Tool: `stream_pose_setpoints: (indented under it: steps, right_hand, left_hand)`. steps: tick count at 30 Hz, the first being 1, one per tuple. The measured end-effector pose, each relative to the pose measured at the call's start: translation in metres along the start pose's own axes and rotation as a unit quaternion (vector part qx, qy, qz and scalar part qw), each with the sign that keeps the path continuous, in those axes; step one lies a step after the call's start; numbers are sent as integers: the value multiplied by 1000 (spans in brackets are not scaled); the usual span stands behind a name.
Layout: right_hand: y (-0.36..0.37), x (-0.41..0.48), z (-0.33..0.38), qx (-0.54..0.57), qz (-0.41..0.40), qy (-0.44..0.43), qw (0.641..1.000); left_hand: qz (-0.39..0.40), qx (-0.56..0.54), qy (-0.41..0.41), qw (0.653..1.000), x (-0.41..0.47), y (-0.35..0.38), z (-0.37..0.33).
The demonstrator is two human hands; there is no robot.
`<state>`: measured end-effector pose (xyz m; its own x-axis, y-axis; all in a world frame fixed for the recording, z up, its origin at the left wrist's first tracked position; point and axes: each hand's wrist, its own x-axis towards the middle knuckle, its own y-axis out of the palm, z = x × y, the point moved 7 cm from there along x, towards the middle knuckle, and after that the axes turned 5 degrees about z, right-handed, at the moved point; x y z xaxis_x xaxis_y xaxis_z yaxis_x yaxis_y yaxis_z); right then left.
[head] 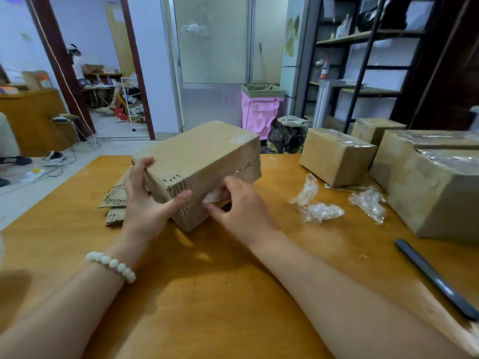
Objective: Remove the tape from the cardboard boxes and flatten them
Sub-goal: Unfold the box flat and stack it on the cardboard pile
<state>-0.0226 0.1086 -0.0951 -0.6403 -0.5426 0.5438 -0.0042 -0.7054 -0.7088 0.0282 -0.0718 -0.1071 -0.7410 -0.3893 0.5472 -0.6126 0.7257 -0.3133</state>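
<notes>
Left grip (pixel 150 200), a bare hand, wraps the near-left end of a cardboard box (pixel 202 156), thumb laid across the near face and fingers curled over the far-left edge. The right grip (pixel 241 206) pinches a strip of clear tape (pixel 215 196) between thumb and fingertips at the box's lower near edge, where the strip stands partly lifted off the cardboard. This box sits in the middle of the bench (pixel 207 294), tipped up so that its near bottom corner points down at the wood and its broad face tilts up and toward the left. Its long axis runs from near left to far right. Under its left end lie pieces of flattened cardboard (pixel 115 200), stacked, with their corrugated edges showing. Four more taped boxes (pixel 337 156) stand upright on the right side of the bench, clustered close together, shiny tape across their tops. Three crumpled tape wads (pixel 321 212) lie between the held box and that cluster. One dark slim tool (pixel 435 278) lies near the right edge, pointing from far left to near right. One bracelet (pixel 111 265) of pale beads circles the left wrist. One pink bin (pixel 260 112) stands on the floor beyond the bench.
</notes>
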Motion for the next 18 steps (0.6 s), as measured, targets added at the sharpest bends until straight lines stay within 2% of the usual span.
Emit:
stream_pose_setpoints:
  steps: [9, 12, 16, 18]
  right_hand:
    - [-4, 3, -24, 37, -25, 85, 995]
    - [1, 5, -25, 56, -8, 83, 995]
    - [18, 4, -19, 93, 61, 53, 992]
    - [19, 3, -19, 115, 55, 60, 990]
  left_hand:
    - [17, -21, -15, 1000, -1, 3, 4]
    - [14, -12, -13, 1000, -1, 2, 3]
    - [-16, 2, -30, 999, 0, -6, 6]
    - [-17, 4, -35, 999, 0, -7, 6]
